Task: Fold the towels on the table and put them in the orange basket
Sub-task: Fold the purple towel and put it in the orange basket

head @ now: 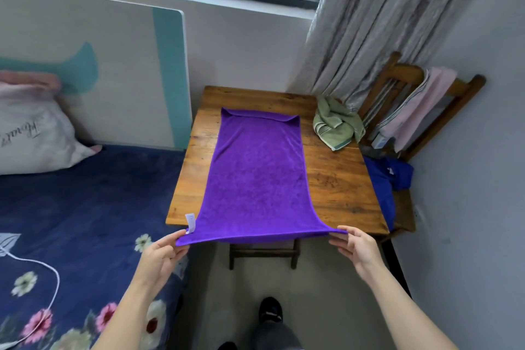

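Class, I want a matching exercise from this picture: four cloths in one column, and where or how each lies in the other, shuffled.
Column one
1 purple towel
2 green towel
3 pink towel
4 blue cloth

Column two
A crumpled at the far right of the table
B draped over the back of the chair
C spread flat along the table
D lying on the chair seat

Pairs: 1-C, 2-A, 3-B, 4-D
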A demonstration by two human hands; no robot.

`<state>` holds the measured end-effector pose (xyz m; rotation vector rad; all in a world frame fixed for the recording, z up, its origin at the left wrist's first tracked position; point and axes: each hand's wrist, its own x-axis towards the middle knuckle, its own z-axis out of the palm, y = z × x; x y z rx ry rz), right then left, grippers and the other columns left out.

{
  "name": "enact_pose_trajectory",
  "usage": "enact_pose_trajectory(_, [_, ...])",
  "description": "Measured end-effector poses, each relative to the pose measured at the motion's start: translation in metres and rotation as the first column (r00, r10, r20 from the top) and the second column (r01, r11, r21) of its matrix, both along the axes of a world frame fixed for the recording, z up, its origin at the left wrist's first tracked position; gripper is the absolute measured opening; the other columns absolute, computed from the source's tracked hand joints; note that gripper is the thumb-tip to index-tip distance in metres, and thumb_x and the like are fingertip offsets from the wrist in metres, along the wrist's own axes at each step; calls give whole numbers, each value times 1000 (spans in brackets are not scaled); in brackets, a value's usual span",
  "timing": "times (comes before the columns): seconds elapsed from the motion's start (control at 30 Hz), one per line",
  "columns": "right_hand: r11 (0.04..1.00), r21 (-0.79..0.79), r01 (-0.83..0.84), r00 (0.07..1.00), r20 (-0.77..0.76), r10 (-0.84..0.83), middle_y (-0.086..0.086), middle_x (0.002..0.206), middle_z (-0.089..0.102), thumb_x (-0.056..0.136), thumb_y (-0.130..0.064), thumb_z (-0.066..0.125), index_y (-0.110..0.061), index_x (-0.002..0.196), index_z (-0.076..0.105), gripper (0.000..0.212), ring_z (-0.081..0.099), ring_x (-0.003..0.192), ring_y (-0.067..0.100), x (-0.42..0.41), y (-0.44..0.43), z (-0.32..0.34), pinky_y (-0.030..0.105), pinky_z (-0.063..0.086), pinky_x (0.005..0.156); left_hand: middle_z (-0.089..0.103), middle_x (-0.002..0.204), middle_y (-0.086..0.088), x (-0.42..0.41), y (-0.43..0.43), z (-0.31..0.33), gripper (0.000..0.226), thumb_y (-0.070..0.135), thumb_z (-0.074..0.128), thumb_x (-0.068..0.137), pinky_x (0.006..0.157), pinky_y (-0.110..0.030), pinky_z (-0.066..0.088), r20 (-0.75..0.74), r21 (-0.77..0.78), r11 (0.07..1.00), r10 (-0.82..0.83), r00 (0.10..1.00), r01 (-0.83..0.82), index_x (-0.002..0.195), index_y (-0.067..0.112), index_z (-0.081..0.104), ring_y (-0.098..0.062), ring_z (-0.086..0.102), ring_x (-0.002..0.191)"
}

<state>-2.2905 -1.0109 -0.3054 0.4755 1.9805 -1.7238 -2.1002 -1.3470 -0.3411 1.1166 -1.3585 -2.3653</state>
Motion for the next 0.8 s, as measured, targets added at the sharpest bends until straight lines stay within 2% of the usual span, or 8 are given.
enact_pose_trajectory(0.1, [994,81,-72,990,-114,81,8,90,69,90,3,40,-15,90,59,25,66,82,22,-17,-7,10,31,46,74,70,90,-10,-16,-8,9,48,-28,29,81,72,-17,56,-38,-57,998,-27,999,25,102,2,61,-15,70,80])
enact_pose_trajectory(0.2, [987,110,-120,968,-206,140,-4,73,73,90,-3,50,-16,87,59,16,69,66,10,-48,-16,19,29,45,69,73,75,-4,-50,-18,18,33,-20,45,83,66,-13,55,-53,-128,992,16,998,-23,98,4,62,-8,68,66])
enact_pose_trajectory(0.27, [984,111,-141,954,-250,165,-6,71,72,91,-3,51,-12,89,61,13,68,60,3,-68,-23,25,22,49,61,73,71,0,-73,-26,24,22,-10,52,86,66,-14,55,-53,-213,975,49,997,-59,96,5,64,-11,67,69])
enact_pose_trajectory(0.33, [981,110,-162,942,-279,187,1,80,71,92,-5,50,-9,92,62,12,69,66,7,-93,-30,29,16,51,58,74,79,-3,-99,-34,32,15,-2,56,87,70,-22,57,-45,-305,951,48,998,-59,91,8,67,-19,66,79])
enact_pose_trajectory(0.4, [976,122,-181,933,-292,209,5,83,71,93,-7,50,-10,91,63,13,68,71,12,-129,-41,29,21,52,62,70,87,-11,-130,-43,39,13,4,57,88,75,-30,53,-40,-374,926,49,998,-60,89,11,68,-23,64,83])
enact_pose_trajectory(0.47, [977,93,-193,934,-287,212,5,70,71,92,-5,51,-10,84,62,15,67,60,10,-169,-52,25,23,52,59,68,87,-11,-164,-52,45,11,6,58,88,77,-32,51,-36,-434,896,83,996,-90,89,11,67,-22,62,81])
enact_pose_trajectory(0.6, [970,110,-217,928,-284,239,-7,42,60,89,-1,56,-10,72,62,20,53,41,-2,-242,-75,16,8,43,46,67,89,-13,-230,-69,45,12,9,62,87,77,-36,49,-9,-518,841,176,984,-155,97,6,67,-22,59,81])
enact_pose_trajectory(0.8, [971,124,-206,942,-242,231,-12,42,52,86,-2,60,-15,64,61,26,42,38,-5,-322,-106,-13,7,32,42,65,88,-14,-309,-93,36,16,7,61,86,81,-39,45,43,-518,828,275,960,-214,99,-2,67,-24,56,82])
